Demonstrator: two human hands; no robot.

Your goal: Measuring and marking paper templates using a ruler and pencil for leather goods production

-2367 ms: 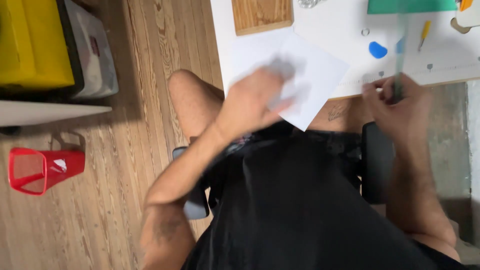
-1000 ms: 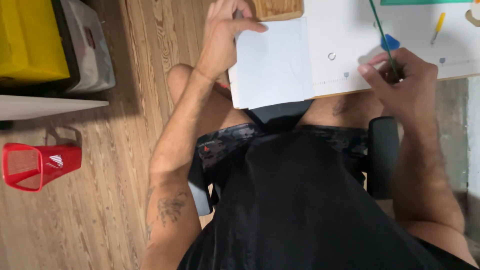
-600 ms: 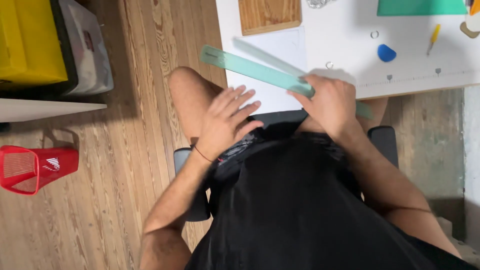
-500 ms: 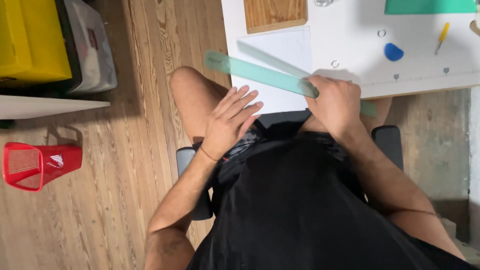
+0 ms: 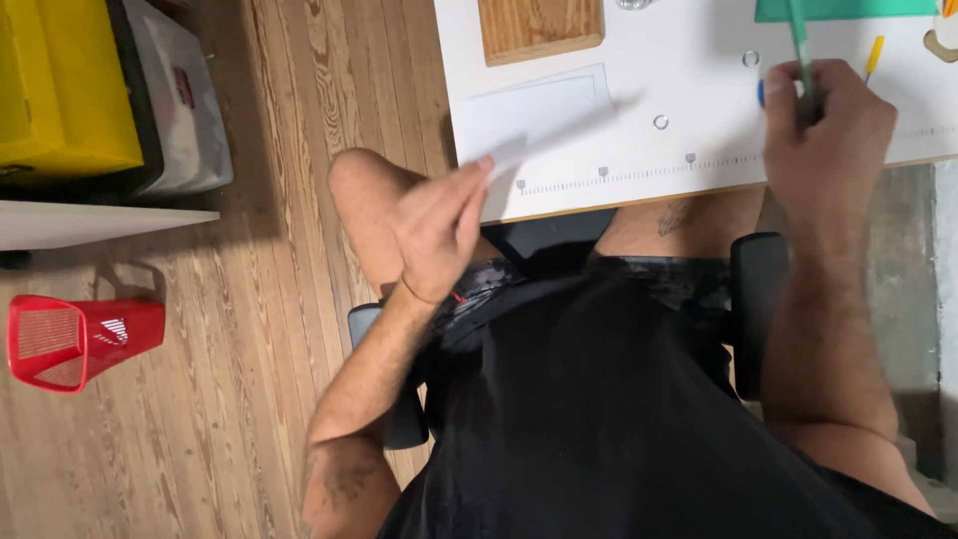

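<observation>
Closest to my camera I see a black shirt point(image 5: 639, 419) of soft matte cloth and dark patterned shorts, the person seated on a black chair point(image 5: 753, 299) with one padded armrest showing beside the right forearm. One bare knee point(image 5: 364, 195) juts over the wooden plank floor point(image 5: 269, 299), whose boards run lengthwise with a visible grain. From my seat the left hand point(image 5: 439, 225) hangs over that knee, fingers held straight and close together, thumb near them, its fingertips just at the blurred near corner of one white paper sheet point(image 5: 534, 115); whether it actually pinches the paper I cannot tell. That sheet lies flat and rectangular on the white table point(image 5: 679, 70), near its front left part, just past a row of small printed marks along the near edge. The right hand point(image 5: 823, 140) is farther right over the table, curled closed around one thin translucent green ruler point(image 5: 798, 45) that stands up out of the fist toward the far edge. Just left of that hand a small blue object point(image 5: 761, 93) peeks out, mostly hidden. I count two small metal rings point(image 5: 661, 122) on the tabletop, well apart. Beyond the paper rests one wooden block point(image 5: 539, 28), light brown and squared, and at the far edge one flat green mat point(image 5: 848, 8) and one slim yellow tool point(image 5: 874, 58). Off to the left on the floor sit one red mesh basket point(image 5: 70, 339), tipped on its side, and one yellow bin point(image 5: 60, 85) beside a grey container point(image 5: 185, 110).
</observation>
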